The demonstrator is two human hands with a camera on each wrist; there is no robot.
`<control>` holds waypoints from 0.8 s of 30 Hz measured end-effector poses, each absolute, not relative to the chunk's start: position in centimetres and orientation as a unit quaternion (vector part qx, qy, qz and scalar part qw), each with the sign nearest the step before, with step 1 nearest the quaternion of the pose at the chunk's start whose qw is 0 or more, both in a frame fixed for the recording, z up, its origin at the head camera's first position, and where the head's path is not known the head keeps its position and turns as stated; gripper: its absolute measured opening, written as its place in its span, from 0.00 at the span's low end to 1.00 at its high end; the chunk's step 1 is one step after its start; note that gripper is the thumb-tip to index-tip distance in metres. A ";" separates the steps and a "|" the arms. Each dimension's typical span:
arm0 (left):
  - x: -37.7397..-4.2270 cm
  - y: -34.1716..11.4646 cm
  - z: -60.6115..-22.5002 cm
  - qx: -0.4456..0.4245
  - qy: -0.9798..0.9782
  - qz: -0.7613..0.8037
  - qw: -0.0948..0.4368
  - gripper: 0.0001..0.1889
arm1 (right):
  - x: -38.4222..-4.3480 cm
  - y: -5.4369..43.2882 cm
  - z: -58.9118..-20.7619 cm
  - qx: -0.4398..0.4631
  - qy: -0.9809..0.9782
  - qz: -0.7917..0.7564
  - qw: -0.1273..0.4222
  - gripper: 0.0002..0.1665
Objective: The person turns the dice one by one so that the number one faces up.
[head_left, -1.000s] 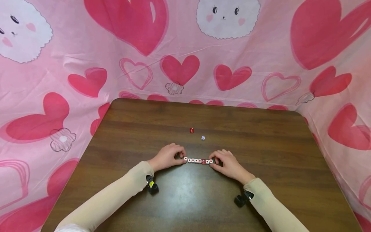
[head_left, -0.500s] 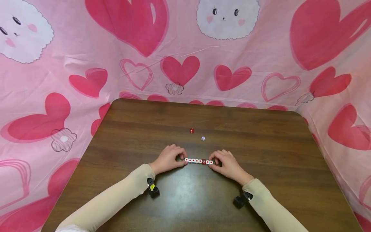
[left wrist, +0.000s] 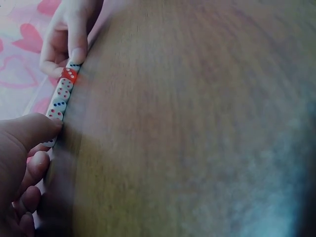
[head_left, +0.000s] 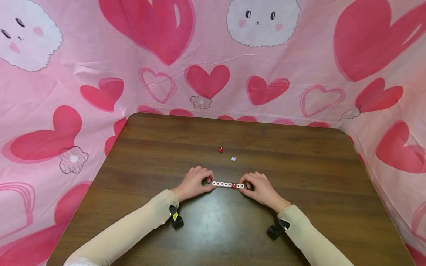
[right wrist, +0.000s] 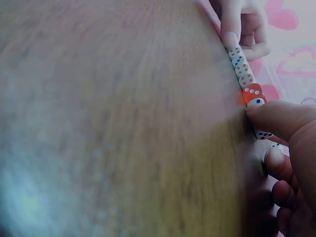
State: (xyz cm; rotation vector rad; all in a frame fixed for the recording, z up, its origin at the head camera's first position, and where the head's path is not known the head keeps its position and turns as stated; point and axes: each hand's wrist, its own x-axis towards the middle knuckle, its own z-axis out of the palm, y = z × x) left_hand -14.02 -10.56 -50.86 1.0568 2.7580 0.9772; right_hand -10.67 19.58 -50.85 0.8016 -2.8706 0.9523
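Note:
A straight row of several white dice (head_left: 222, 184), each with a red dot on top, lies between my two hands in the head view. One red die (head_left: 234, 185) sits within that row, nearer its right end. My left hand (head_left: 194, 181) pinches the left end with thumb and forefinger. At the opposite end, my right hand (head_left: 261, 189) grips the outer dice the same way. Both wrist views show neighbouring dice touching, with thumbs (left wrist: 49, 126) covering part of the near side. Whether the row is slightly raised or on the tabletop, I cannot tell.
Beyond the row, a loose red die (head_left: 220, 150) and a loose white die with blue marks (head_left: 233, 159) lie apart on the brown wooden table (head_left: 166, 147). Pink cloth (head_left: 233, 85) with hearts hangs behind the table and along its sides.
Since a second ago, the left-end die has come into line with the others, and my left hand has shifted slightly right and nearer. Over the last half second, hardly anything moves.

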 end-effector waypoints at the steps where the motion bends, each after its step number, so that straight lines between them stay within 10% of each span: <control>1: -14.0 -10.6 -50.9 0.340 0.887 0.314 0.015 0.09 | -10.7 19.6 -50.9 0.259 -0.917 0.304 0.010 0.12; 24: -14.2 -11.0 -50.6 0.334 0.887 0.315 0.055 0.09 | -12.4 20.5 -49.1 0.219 -0.898 0.377 -0.058 0.04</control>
